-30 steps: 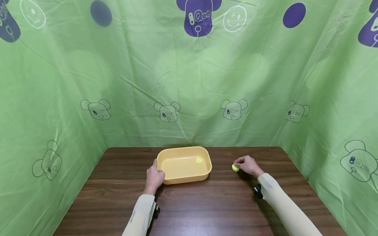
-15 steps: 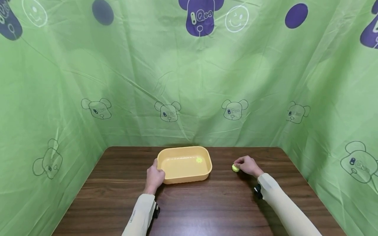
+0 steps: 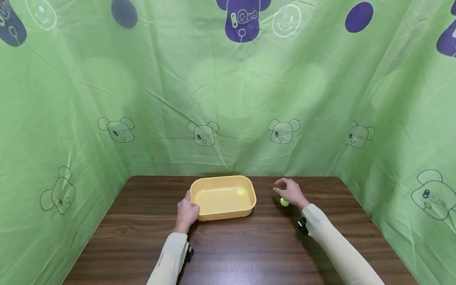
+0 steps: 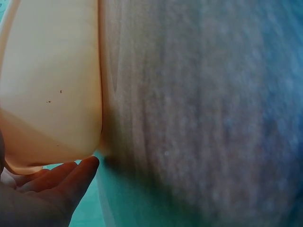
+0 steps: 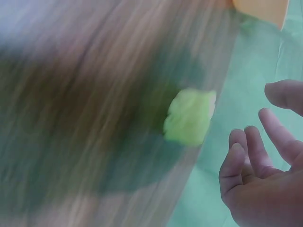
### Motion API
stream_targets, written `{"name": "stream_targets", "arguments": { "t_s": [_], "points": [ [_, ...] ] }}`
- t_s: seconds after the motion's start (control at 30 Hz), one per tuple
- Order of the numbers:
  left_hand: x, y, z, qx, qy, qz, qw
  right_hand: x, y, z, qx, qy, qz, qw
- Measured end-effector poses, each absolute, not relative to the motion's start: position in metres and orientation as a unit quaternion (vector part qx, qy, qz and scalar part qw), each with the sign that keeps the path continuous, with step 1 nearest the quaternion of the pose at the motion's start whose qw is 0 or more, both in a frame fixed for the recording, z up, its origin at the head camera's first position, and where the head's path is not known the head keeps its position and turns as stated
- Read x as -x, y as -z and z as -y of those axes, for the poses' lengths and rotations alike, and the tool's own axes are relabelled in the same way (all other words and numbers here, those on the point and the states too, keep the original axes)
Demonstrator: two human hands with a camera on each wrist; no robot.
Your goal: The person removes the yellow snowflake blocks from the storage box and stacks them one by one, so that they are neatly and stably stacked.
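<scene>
A yellow plastic basin (image 3: 222, 217) stands near the back of the table. My left hand (image 3: 187, 213) grips its left end, thumb over the rim; in the left wrist view the fingers (image 4: 80, 182) lie against the outer wall. To the right of the basin, a small lime-yellow piece with a scalloped edge (image 3: 284, 202) sits on the tabletop. Over it hovers my right hand (image 3: 291, 193), holding nothing. The right wrist view has that lime piece (image 5: 190, 117) apart from the spread fingers. A similar flower-shaped lime piece (image 3: 240, 191) lies inside the basin.
The dark wooden table (image 3: 242, 249) ends at a green curtain (image 3: 228, 158) printed with bear faces, which also encloses both sides. Both wrists carry a small black device, such as the one on the right wrist (image 3: 303, 226).
The right hand has let go of the lime piece and shifted slightly up and left, its fingers opening. That piece stays on the table. The left hand and basin hold still.
</scene>
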State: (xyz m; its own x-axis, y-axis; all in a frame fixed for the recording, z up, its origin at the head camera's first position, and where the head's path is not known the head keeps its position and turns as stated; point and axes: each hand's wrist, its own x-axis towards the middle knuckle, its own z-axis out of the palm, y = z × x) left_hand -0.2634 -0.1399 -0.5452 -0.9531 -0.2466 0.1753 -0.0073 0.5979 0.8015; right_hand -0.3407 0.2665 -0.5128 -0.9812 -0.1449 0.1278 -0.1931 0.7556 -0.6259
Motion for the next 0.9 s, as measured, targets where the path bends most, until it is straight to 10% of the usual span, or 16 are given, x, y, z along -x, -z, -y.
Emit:
{"name": "stream_targets", "arguments": {
  "t_s": [0.9],
  "points": [
    [0.264,0.542,0.140,-0.070,0.445,0.882,0.141,0.358,0.497,-0.100,-0.206,-0.236,0.949,0.033]
  ]
}}
